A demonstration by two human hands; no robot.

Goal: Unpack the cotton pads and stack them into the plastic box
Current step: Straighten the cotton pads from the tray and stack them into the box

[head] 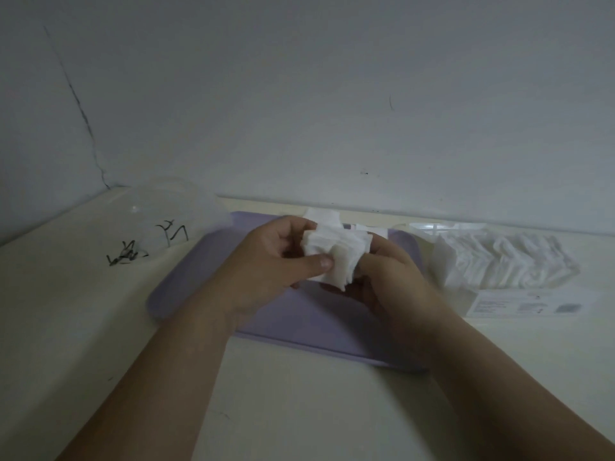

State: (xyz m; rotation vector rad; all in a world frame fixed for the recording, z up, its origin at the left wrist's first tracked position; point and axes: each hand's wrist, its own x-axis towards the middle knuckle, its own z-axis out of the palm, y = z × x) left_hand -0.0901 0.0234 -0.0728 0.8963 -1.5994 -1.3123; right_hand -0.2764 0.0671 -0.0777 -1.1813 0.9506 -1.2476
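Note:
A loose stack of white square cotton pads (336, 251) is held above a lilac tray (299, 314). My left hand (276, 261) grips the stack from the left, thumb pressed on its front. From the right and below, my right hand (389, 274) holds the same stack. To the right lies the clear pack (499, 261) with several more pads spilling in a row. A clear plastic box (369, 229) is mostly hidden behind the held stack; only slivers of it show.
The cream table (299, 400) meets a grey wall at the back. At the far left sits a clear plastic lid or bag (166, 211), with black hairpins (126, 256) beside it. A printed label sheet (529, 304) lies in front of the pack.

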